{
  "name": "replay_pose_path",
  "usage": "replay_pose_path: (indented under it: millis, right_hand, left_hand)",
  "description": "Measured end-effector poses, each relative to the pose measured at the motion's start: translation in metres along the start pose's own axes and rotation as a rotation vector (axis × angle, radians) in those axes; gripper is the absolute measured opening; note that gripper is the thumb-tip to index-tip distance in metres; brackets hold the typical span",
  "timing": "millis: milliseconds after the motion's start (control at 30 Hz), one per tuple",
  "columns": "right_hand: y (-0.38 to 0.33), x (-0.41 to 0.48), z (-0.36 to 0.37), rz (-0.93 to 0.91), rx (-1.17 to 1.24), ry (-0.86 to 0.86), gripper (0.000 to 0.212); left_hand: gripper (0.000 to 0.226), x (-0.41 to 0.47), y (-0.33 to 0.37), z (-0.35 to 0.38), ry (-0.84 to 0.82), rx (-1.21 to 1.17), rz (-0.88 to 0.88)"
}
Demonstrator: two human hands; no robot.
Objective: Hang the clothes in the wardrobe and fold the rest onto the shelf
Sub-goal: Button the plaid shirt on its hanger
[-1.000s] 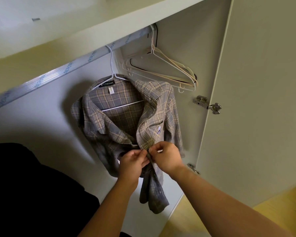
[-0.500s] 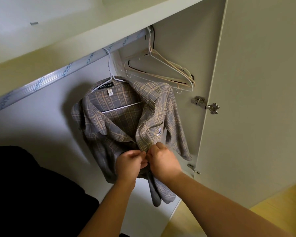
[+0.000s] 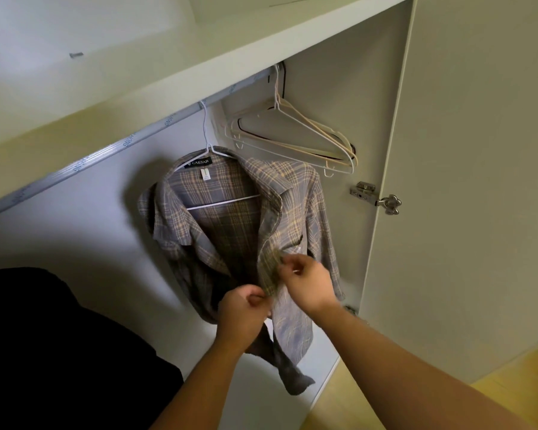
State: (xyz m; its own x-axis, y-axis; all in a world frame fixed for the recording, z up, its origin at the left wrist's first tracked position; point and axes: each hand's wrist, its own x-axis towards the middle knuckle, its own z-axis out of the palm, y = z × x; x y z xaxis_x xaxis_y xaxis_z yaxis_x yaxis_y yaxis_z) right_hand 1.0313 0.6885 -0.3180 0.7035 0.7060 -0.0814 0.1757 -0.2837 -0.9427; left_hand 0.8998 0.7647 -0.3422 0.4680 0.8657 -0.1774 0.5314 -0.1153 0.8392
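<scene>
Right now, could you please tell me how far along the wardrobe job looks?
Done: the plaid shirt hangs on its white hanger from the rail. In hand: the left hand and right hand pinch its front edges, apparently buttoning it. Left: the spare hangers carry nothing, and no folded clothes show on the shelf, so folding likely remains.

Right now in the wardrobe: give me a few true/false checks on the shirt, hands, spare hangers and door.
1. The shirt hangs on a white hanger from the rail. True.
2. The left hand and right hand both pinch the shirt's front edge. True.
3. The empty hangers hang to the left of the shirt. False: they hang to its right, near the hinge.
4. The door is closed. False: it stands open.
</scene>
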Motion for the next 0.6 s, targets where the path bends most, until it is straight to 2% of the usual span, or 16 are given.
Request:
replay_pose_path:
  millis: [167,233,333,400,500,567,600]
  right_hand:
    - [-0.044,0.029,0.007,0.027,0.331,0.021,0.049]
    - [-0.058,0.038,0.010,0.018,0.354,0.040,0.046]
    - [-0.069,0.047,0.010,0.025,0.322,0.054,0.031]
    - [-0.070,0.049,0.009,0.042,0.334,0.016,0.026]
    - [-0.066,0.047,0.008,0.062,0.324,-0.025,0.014]
    - [-0.064,0.043,0.007,0.048,0.297,-0.024,0.030]
    - [-0.063,0.041,0.008,0.048,0.283,-0.016,0.034]
  left_hand:
    - [0.030,-0.003,0.015,0.005,-0.096,0.377,0.141]
    - [0.027,-0.002,0.020,0.002,-0.143,0.350,0.197]
    - [0.008,0.011,0.025,-0.014,-0.265,0.265,0.140]
    - [0.020,0.028,0.021,-0.031,-0.178,0.211,0.073]
    - [0.016,0.060,0.023,-0.063,0.132,-0.088,-0.153]
    - [0.001,0.084,0.023,-0.086,0.286,-0.180,-0.218]
    - [0.012,0.099,0.020,-0.096,0.330,-0.218,-0.227]
